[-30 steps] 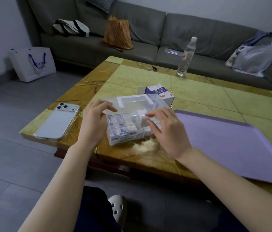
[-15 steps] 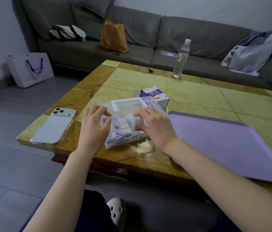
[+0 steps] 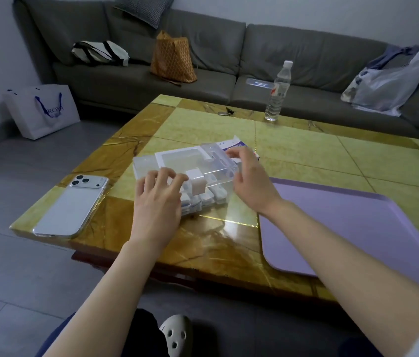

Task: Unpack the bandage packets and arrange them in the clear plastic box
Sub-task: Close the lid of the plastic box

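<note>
Left hand [image 3: 158, 202] sits on the near-left part of the clear box [image 3: 216, 173], fingers bent, tips down on the bandage packets [image 3: 209, 198]. We'd say it is steadying the box, though we cannot tell whether it pinches a packet. Right hand [image 3: 248, 179] is loosely spread and holds nothing, its fingertips at the carton [image 3: 239, 146] just beyond the box's far right, likely going for more packets. Packets stand in rows along the box's near side, with the white-framed lid [image 3: 182, 161] tipped back so the way in is free. Purple tray [image 3: 357, 222] lies right and phone [image 3: 72, 204] left, both on the table [image 3: 293, 155].
</note>
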The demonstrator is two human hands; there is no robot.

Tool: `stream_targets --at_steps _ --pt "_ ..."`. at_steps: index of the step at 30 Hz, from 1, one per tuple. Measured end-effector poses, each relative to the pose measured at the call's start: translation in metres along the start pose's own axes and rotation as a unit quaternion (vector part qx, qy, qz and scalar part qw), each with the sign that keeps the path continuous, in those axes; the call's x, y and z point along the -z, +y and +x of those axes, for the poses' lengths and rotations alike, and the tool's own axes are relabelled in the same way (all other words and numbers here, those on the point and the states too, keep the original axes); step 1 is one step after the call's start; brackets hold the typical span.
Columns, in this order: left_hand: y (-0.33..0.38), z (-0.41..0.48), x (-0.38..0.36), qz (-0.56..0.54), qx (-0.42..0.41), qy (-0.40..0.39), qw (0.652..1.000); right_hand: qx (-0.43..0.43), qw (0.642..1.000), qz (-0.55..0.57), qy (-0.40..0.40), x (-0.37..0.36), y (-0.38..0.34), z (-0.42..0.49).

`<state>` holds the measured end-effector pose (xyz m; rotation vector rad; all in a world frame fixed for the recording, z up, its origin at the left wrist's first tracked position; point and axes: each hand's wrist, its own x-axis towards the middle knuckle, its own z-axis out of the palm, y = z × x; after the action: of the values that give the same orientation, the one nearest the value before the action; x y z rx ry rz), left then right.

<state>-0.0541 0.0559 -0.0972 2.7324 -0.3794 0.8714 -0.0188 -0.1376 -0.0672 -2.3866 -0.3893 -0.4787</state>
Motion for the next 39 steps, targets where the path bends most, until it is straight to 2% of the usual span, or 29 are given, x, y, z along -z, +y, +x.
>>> stream_targets --at_steps 2,3,6,9,14,22,25,28,33,36,39 --pt "-0.003 0.008 -0.007 0.008 0.008 0.003 1.0 -0.055 0.996 -0.032 0.055 0.005 0.02 0.014" --pt "-0.003 0.012 -0.01 0.01 0.013 0.004 1.0 -0.093 0.993 -0.055 0.057 0.006 0.031 0.021" --pt "-0.006 0.024 -0.022 0.027 0.023 0.004 0.999 -0.206 0.974 -0.091 0.009 0.002 0.06 0.044" --pt "-0.007 0.033 -0.032 0.036 0.033 0.011 0.999 -0.269 0.957 -0.1 -0.039 -0.008 0.075 0.06" --pt "-0.005 0.042 -0.044 0.039 0.05 0.023 0.998 -0.294 0.944 -0.138 -0.051 -0.027 0.086 0.076" --pt "0.008 0.043 -0.045 0.01 0.07 0.017 0.997 -0.275 0.952 -0.128 0.035 -0.014 0.086 0.073" --pt "0.033 0.038 -0.049 -0.003 0.026 0.006 1.0 -0.252 0.953 -0.148 0.077 0.005 0.084 0.059" --pt "0.069 0.029 -0.058 -0.024 -0.046 -0.037 0.998 -0.251 0.95 -0.151 0.108 0.026 0.085 0.039" --pt "0.135 0.007 -0.073 -0.036 -0.176 -0.187 0.966 -0.264 0.943 -0.135 0.152 0.07 0.095 -0.013" --pt "0.158 -0.006 -0.082 -0.009 -0.195 -0.282 0.939 -0.288 0.934 -0.114 0.175 0.095 0.101 -0.045" --pt "0.182 -0.012 -0.083 0.028 -0.175 -0.293 0.94 -0.316 0.922 -0.103 0.197 0.125 0.11 -0.085"
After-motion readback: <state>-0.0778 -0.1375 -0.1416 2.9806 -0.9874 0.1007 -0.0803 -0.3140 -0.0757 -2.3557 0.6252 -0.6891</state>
